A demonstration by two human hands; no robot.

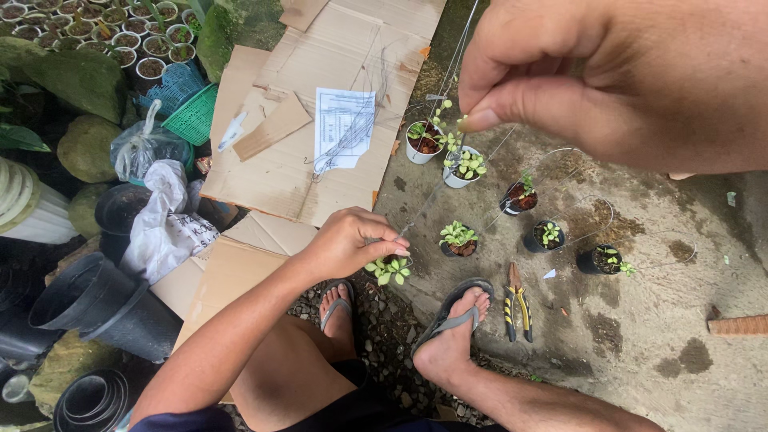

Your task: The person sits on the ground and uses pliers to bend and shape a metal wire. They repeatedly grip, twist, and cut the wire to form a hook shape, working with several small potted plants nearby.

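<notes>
We look down on a rough concrete ground [640, 336] outdoors, damp in patches, with gravel by our feet and flattened cardboard sheets [344, 56] spread across the upper middle. A printed paper sheet [344, 128] lies on the cardboard with a bundle of thin wires [352, 136] across it.

In the head view, our left hand [352, 240] is closed in a pinch, thumb and forefinger pressed on the lower end of a thin wire [436, 172], just above a small leafy seedling [390, 270] that sits right under the fingers. Whether the wire is tied to the seedling's pot we cannot tell. Our right hand [608, 80], close to the camera, is also closed, its fingertips pinched on the same wire higher up, so the wire runs taut and slanting between the two hands.

Beyond the wire stand two white pots [422, 148] with small green plants, and near them four black pots [547, 238] with seedlings, some with wire hoops rising from them. Yellow-handled pliers [518, 304] lie on the concrete just beside our right foot in its sandal [456, 316].

At the left are large black plastic pots [104, 308], tied plastic bags [164, 216], a green basket [192, 116] and, at the top, rows of small potted plants [104, 28].
</notes>
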